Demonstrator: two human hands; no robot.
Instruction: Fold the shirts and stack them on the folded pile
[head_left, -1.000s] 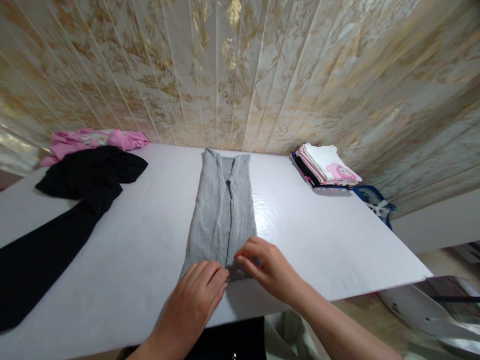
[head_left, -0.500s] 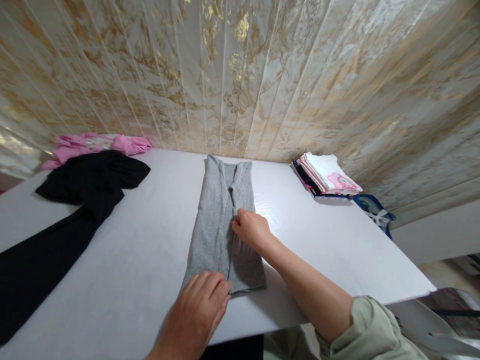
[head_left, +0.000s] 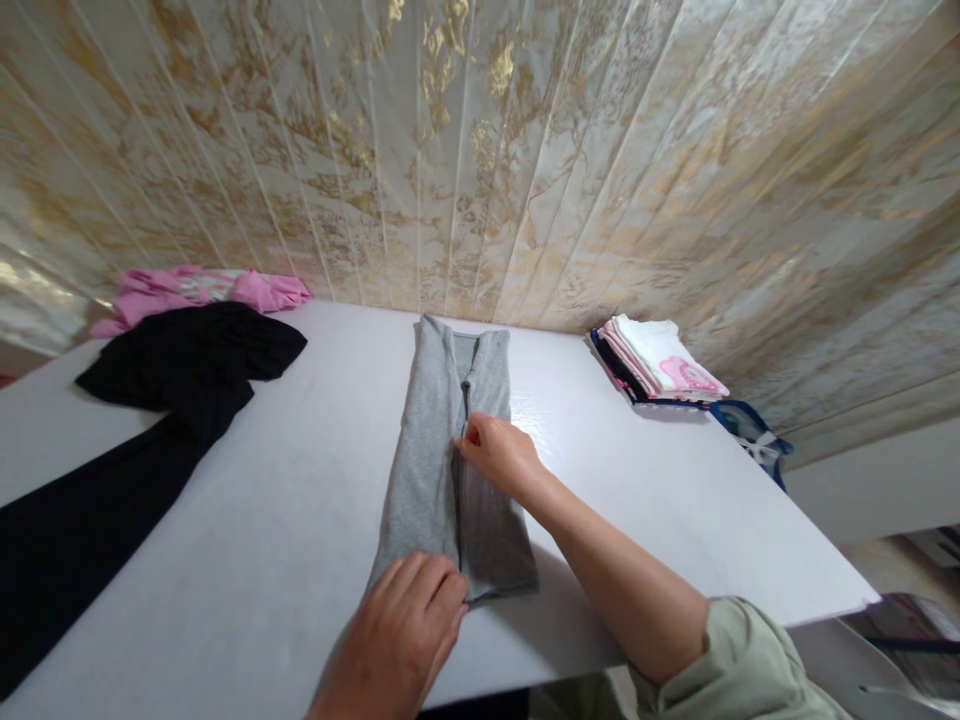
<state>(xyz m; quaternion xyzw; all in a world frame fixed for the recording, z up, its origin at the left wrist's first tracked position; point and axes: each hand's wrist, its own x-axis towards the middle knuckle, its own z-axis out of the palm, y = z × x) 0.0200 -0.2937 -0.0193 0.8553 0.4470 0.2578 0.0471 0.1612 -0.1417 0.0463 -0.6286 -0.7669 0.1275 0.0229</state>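
Observation:
A grey garment (head_left: 450, 440), folded into a long narrow strip, lies lengthwise down the middle of the white table (head_left: 660, 470). My left hand (head_left: 405, 640) rests flat on its near left corner, fingers together, pressing the cloth down. My right hand (head_left: 499, 455) reaches further along the strip, and its fingertips pinch the inner edge of the right-hand fold near the middle seam. The far end of the garment touches the wall.
A black garment (head_left: 150, 400) sprawls over the left side of the table, with pink clothing (head_left: 195, 288) behind it by the wall. A stack of folded clothes (head_left: 656, 360) sits at the far right. Off the right edge stands a blue bag (head_left: 750, 430).
My right hand has left the near end of the grey garment and moved up to its middle, where it now pinches the fold edge. My left hand has stayed at the near corner.

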